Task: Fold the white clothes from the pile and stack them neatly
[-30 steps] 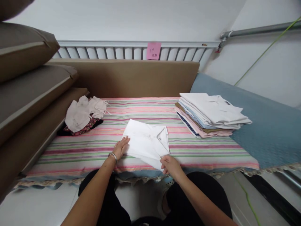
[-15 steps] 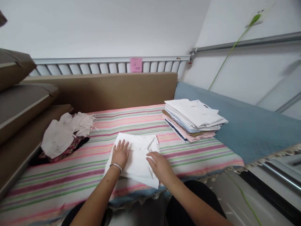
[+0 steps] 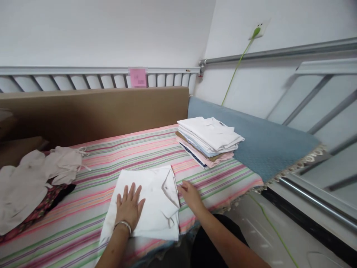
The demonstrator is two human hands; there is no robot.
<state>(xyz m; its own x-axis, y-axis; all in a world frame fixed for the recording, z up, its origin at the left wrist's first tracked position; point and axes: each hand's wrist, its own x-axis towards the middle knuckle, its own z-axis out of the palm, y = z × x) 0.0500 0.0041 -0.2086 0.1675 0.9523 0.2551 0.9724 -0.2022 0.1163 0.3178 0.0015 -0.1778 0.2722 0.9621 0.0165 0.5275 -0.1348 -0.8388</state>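
A folded white shirt (image 3: 152,193) lies in front of me on a striped cloth (image 3: 103,156), its collar pointing right and a small dark label inside the neck. My left hand (image 3: 129,208) rests flat on the shirt's left part, fingers spread. Just off the collar edge is my right hand (image 3: 191,194), its fingers loosely bent and the thumb slightly apart, with nothing visible between them. Behind it on the right stands a stack of folded shirts (image 3: 210,137), white ones on top of blue, brown, pink and dark layers.
Pale garments (image 3: 36,173) with ties lie on dark floral clothing (image 3: 41,208) at left. A brown padded board (image 3: 111,111) lines the back. The blue cover (image 3: 267,137) has a fringed edge. A green cord (image 3: 237,67) runs from the wall socket (image 3: 259,30).
The view has turned right. My right hand has come off the shirt's collar side to just beyond its edge. My left hand stays flat on the shirt, which appears wider and nearer.
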